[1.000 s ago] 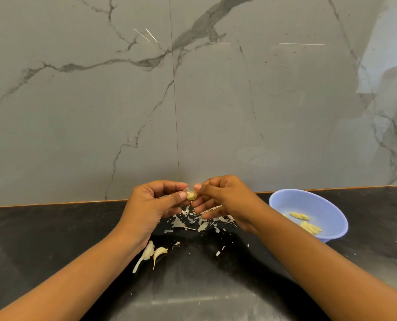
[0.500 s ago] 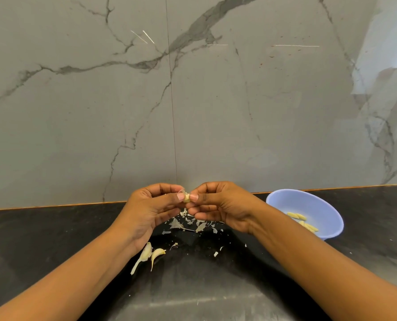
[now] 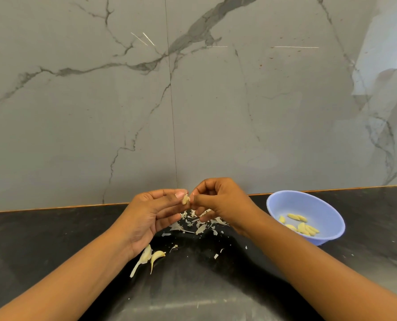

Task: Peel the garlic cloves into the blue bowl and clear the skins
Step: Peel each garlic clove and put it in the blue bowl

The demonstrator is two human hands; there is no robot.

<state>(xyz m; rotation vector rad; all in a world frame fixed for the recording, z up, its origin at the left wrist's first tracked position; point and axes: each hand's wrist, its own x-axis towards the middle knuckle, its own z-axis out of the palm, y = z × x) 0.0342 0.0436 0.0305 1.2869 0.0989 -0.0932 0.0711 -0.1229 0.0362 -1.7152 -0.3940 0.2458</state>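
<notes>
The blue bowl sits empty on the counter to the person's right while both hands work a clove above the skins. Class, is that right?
Not empty: the head view shows several peeled cloves in the blue bowl. The rest holds: it sits on the counter to the person's right, while the left hand and right hand work a clove above the skins.

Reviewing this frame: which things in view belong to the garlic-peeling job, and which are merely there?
Job:
- left hand and right hand, both pinching the held clove
- unpeeled cloves on the counter
- loose skins
- blue bowl holding peeled cloves

Merely there:
- black counter
- marble wall
</notes>
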